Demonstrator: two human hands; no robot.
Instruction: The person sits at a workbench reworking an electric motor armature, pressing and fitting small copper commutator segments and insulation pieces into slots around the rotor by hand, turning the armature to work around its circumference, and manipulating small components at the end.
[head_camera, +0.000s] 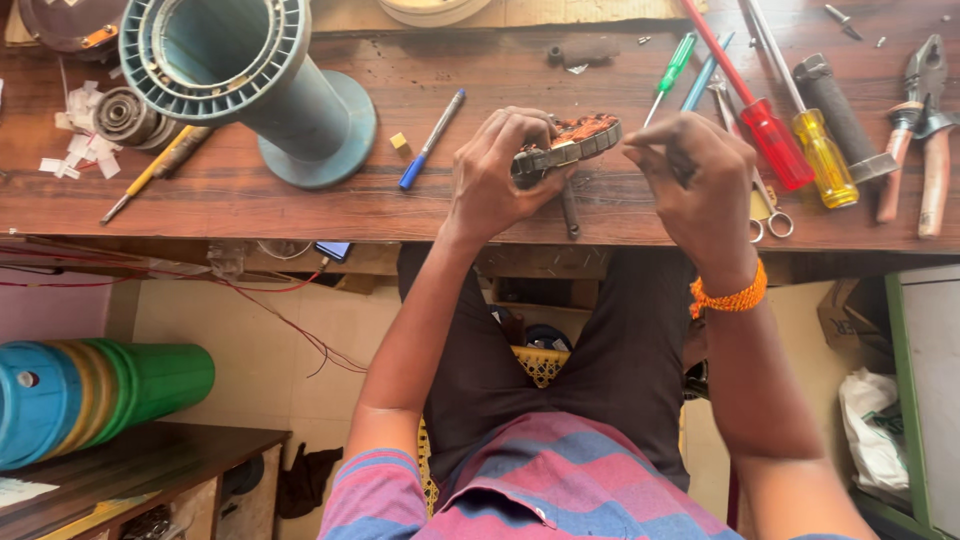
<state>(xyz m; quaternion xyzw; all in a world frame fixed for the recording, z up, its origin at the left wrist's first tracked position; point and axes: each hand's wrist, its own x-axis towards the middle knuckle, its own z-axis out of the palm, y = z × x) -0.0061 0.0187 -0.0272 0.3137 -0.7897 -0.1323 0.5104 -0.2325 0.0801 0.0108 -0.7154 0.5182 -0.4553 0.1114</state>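
Hands (500, 170) (695, 175) — ridged copper-wound stator (570, 145)

A seated worker in a short-sleeved polo shirt (520, 490) striped pink and blue (collar folded flat), dark trousers (560, 360), bare forearms, and a beaded orange wristband (730, 297) on the right wrist.

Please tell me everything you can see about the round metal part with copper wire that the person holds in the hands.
The motor stator is a grey metal ring, seen nearly edge-on, with orange-brown copper wire windings on its upper face. It is held tilted just above the wooden workbench. The left hand grips its left end; the right hand pinches beside its right end. A thin dark rod hangs below it. Finer details are too small to tell.
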